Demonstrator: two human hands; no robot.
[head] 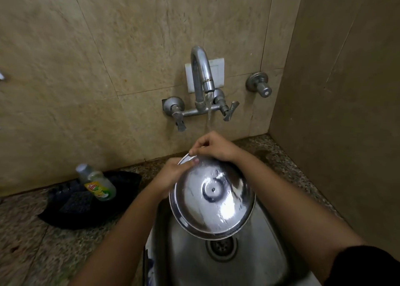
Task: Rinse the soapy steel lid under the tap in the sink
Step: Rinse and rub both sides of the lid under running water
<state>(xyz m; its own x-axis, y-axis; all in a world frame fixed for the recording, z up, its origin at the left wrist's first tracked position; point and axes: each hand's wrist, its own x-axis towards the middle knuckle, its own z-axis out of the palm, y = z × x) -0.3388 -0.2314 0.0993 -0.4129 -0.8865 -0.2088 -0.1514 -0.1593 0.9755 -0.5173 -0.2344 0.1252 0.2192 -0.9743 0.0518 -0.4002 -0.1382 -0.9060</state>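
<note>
The round steel lid (213,201) is held tilted over the steel sink (264,257), its wet shiny underside facing me. My left hand (173,173) grips the lid's upper left rim, thumb on the inside face. My right hand (213,146) pinches the top rim from behind. Water runs from the curved tap (200,73) down onto my right hand and the lid's top edge.
A dish soap bottle (98,183) and a dark scrubber (74,202) lie in a black tray (121,201) on the granite counter, left of the sink. The drain (221,248) is below the lid. Two tap handles and a separate valve (258,84) stick out from the tiled wall.
</note>
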